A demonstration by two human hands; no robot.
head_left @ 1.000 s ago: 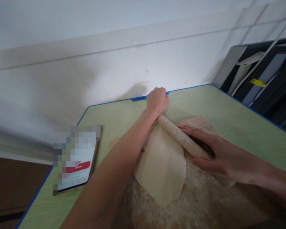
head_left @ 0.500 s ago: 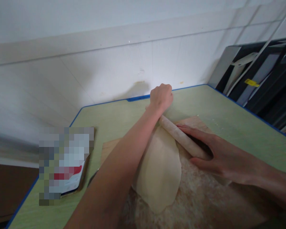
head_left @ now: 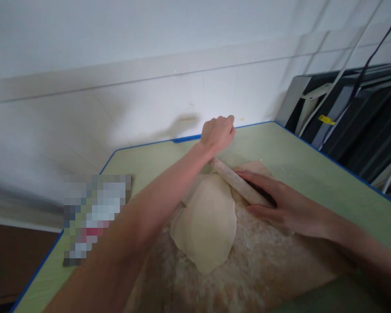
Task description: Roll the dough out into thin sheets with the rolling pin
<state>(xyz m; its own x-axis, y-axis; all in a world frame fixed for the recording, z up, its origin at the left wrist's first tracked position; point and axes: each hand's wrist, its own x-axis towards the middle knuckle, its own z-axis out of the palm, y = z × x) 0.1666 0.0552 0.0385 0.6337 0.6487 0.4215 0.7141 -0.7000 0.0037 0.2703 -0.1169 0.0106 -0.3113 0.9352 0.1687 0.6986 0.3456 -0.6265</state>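
Note:
A pale wooden rolling pin (head_left: 237,181) lies slantwise along the far right edge of a flattened sheet of dough (head_left: 208,226). My right hand (head_left: 276,200) is closed on its near end, fingers on the far side and thumb on the near side. My left hand (head_left: 217,134) is a fist by the pin's far end; the curled fingers face away, so what is in them is hidden. Whether its wrist touches the pin I cannot tell. Below the dough is a floured wooden board (head_left: 247,269), partly covered by my left forearm.
The light green table (head_left: 313,161) has a blue edge and stands against a white wall (head_left: 150,104). A flat, pixelated item (head_left: 107,200) lies at the left. Dark panels (head_left: 361,126) with cords and a yellow tag lean beyond the right edge.
The view has shifted a little, and both hands and the rolling pin appear slightly further left. The dough's near edge looks rounder and shows a notch at its left side.

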